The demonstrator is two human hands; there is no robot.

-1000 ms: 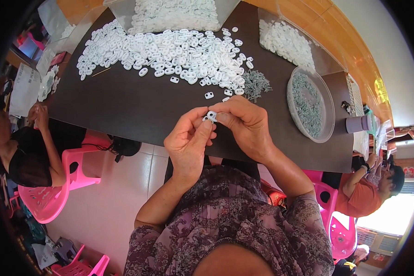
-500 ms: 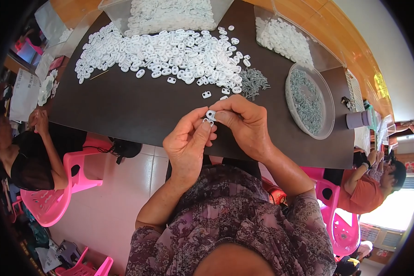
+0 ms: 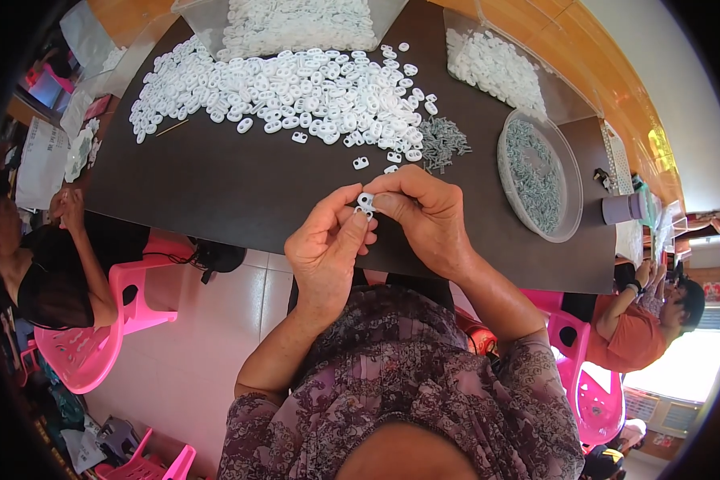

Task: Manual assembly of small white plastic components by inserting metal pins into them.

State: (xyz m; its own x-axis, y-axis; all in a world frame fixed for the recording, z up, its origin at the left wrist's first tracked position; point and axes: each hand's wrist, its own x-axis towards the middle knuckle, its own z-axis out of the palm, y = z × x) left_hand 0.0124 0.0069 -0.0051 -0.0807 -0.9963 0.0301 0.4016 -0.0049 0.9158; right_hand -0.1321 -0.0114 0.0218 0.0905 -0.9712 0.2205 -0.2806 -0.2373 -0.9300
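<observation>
Between both hands, just over the near part of the dark table, is a small white plastic piece (image 3: 366,199) with a round hole. My left hand (image 3: 328,248) pinches its lower left side between thumb and fingers. From the right, the thumb and forefinger of my right hand (image 3: 424,216) close on the same piece. Part of it is hidden by the fingertips. Beyond the hands lies a wide heap of white two-holed pieces (image 3: 296,92). A small pile of grey screw-like pins (image 3: 443,142) touches the heap's right end.
A clear bin of white pieces (image 3: 200,32) stands behind the heap, another (image 3: 568,100) at the far right. A round tub (image 3: 564,228) holds grey pins, beside a purple-grey cup (image 3: 622,209). A thin stick (image 3: 172,128) lies left. People sit at either side on pink chairs (image 3: 96,352).
Almost nothing differs. The held white piece has tilted slightly between my fingertips, and both hands stay in place.
</observation>
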